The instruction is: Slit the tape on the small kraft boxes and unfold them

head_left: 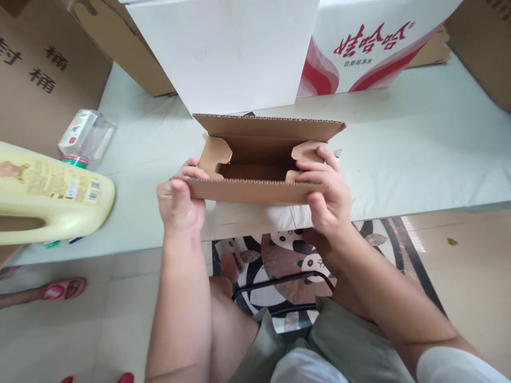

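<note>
A small brown cardboard box (255, 192) is held at the near edge of the covered table, its top open. One long flap stands up at the back, and the notched side flaps lean over the opening. No contents show in the part of the inside that I can see. My left hand (181, 199) grips the box's left end, thumb at the front and fingers behind the edge. On the right end, my right hand (329, 194) is closed round the corner, with its thumb in front and its fingers over the side flap.
Behind the box stand a large white carton (239, 53) and a white carton with red print (359, 53). At left lie a pale yellow jug (59, 186) and a clear plastic bottle (93, 135) beside a big brown carton (51, 69). Another person's foot (66, 289) shows at lower left.
</note>
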`<state>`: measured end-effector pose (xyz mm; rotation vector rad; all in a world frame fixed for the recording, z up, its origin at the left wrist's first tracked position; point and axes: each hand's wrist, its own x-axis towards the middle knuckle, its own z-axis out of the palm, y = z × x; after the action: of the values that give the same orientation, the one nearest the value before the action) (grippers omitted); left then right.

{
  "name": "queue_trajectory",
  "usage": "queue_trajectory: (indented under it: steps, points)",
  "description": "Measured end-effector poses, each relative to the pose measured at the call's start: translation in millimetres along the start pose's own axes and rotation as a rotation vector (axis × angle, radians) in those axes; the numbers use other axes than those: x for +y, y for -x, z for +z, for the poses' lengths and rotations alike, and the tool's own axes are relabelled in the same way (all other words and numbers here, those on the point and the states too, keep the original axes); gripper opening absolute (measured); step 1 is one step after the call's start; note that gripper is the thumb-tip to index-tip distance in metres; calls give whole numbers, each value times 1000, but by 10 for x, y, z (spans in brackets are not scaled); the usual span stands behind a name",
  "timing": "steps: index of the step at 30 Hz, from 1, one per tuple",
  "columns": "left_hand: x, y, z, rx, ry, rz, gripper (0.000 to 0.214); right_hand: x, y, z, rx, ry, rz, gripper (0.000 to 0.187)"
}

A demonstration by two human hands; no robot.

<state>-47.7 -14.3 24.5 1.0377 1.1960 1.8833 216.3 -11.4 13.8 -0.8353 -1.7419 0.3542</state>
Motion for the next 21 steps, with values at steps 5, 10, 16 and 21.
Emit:
queue_trajectory:
  steps: [5, 10, 16, 21]
  points:
    - [34, 56, 145, -6, -11, -14, 43, 35, -6, 63, 72, -133, 236, 40]
    - [2, 70, 131, -58, -65, 2, 45, 140, 11, 47, 72, -40, 279, 47]
    - [-205, -1, 6, -190, -223, 176, 61, 207, -138, -10, 10, -7, 306, 68]
    - [-253, -4, -54, -291, -201, 145, 55, 136, -188, 2, -35, -47, 250, 74]
